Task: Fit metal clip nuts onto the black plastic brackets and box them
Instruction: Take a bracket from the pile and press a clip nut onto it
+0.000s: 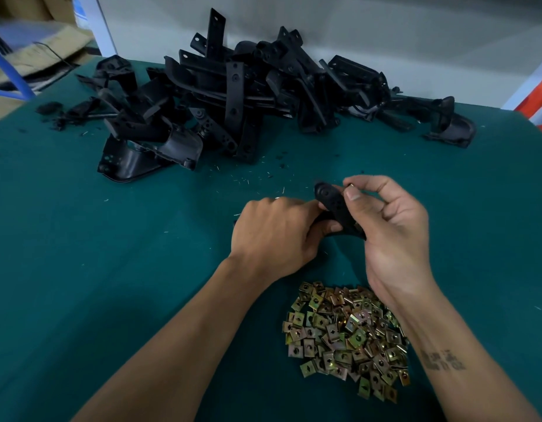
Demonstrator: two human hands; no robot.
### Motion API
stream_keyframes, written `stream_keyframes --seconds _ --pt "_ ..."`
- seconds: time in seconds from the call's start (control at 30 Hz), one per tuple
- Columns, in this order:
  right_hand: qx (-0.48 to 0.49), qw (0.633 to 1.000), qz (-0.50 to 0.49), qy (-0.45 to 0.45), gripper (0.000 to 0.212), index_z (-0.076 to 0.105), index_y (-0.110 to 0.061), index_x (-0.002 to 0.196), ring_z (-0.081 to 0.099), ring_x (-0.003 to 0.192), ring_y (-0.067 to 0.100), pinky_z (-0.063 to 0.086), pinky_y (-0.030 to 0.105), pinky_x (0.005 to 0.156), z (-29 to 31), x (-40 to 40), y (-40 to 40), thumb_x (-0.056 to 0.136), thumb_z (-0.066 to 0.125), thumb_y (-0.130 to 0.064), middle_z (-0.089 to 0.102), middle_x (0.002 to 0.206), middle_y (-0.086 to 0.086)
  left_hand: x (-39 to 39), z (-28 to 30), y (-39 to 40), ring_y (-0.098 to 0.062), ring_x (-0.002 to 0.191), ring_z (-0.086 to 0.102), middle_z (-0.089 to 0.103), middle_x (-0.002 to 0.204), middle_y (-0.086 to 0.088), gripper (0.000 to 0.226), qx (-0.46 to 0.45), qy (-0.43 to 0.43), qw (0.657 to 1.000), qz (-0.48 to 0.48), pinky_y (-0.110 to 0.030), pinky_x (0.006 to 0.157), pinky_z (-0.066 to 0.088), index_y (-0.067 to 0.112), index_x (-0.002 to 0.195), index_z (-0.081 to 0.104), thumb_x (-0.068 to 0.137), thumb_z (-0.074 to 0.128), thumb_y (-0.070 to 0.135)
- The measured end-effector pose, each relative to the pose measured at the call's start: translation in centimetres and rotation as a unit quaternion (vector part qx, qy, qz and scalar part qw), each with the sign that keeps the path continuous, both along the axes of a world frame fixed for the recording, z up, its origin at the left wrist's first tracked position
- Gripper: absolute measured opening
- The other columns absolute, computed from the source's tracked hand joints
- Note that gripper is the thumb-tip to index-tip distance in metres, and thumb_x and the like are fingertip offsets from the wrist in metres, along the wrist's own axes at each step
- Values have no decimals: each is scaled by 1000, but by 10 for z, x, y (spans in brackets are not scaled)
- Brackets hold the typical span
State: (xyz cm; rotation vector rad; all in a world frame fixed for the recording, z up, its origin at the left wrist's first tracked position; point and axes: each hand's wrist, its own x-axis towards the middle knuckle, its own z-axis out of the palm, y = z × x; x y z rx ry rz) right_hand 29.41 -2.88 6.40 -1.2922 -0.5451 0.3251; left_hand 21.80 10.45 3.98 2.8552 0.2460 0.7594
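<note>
Near the table's [81,239] middle, the left hand [272,236] grips a black bracket [333,205] by its lower end; the right hand [388,220] pinches a clip nut [351,186] at the bracket's upper tip. Loose clip nuts [346,333] heap toward the near edge, brackets [233,95] along the far edge.

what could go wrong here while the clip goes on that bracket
1. The clip nut is only pinched at the right hand fingertips, so it may slip and drop onto the cloth.
2. The left hand grips the bracket low down, so its top end may twist as the nut is pushed.
3. The right forearm hangs over the nut pile and may scatter it.
</note>
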Motion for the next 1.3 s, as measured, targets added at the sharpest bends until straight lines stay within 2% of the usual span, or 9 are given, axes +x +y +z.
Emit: stream_keyframes --seconds 0.1,0.27,0.47,0.63,0.77,0.87,0.97,1.13,1.3 --pt "8 1000 -21 -11 16 73 -17 92 72 81 17 59 26 76 -1 0 0 95 66 -4 77 80 3 -1 -1 0 -33 73 65 71 85 4 51 2 7 1000 8 -33 55 34 31 106 66 99 28 64" --pt "5 997 -36 -66 20 81 -28 86 71 89 13 58 30 86 0 2 -2 87 71 -10 78 92 0 -1 0 -1 -36 67 63 69 80 2 55 -3 -6 1000 4 -34 53 37 23 94 62 99 20 58" --pt "-17 992 -48 -116 19 78 -36 84 71 89 9 56 27 84 -3 1 0 87 72 -18 78 92 -5 -3 0 0 -37 58 60 67 72 -1 32 -2 -20 1000 5 -31 51 30 19 83 61 100 47 42" --pt "-37 992 -26 -115 12 75 -33 83 69 85 10 59 38 85 -4 2 0 86 69 -23 76 88 -5 -5 -1 0 -38 56 59 67 71 -1 35 8 -33 999 5 -31 50 29 19 82 62 100 43 42" --pt "-22 989 -19 -143 9 72 -19 90 71 88 20 59 41 83 -5 -2 -3 89 63 -20 74 90 -1 -6 -1 0 -35 50 55 62 65 -1 23 2 -42 999 11 -29 48 30 16 77 57 95 65 29" --pt "3 987 -5 -161 18 68 -4 92 70 91 18 58 30 80 -4 -4 -2 90 55 -15 72 91 6 -5 -1 0 -31 51 54 60 64 0 26 6 -38 999 22 -29 49 29 16 75 55 95 66 28" --pt "27 984 6 -174 16 66 -9 90 67 90 8 53 18 78 -3 -8 0 89 51 -12 70 92 4 -4 -4 0 -31 53 55 61 65 -1 30 20 -32 999 36 -30 49 31 19 74 48 96 63 32" --pt "36 993 3 -117 22 70 -19 78 66 81 14 56 31 70 -6 -6 2 87 50 -20 72 87 -1 -3 -6 0 -31 48 52 57 60 -1 31 27 -42 998 30 -29 49 28 21 72 40 94 60 31" --pt "55 989 -29 -135 29 72 -14 82 70 80 8 55 21 71 -4 -10 4 94 46 -20 74 85 -5 -3 -8 0 -29 48 49 55 60 0 37 34 -35 998 39 -30 50 26 22 73 36 94 64 31"
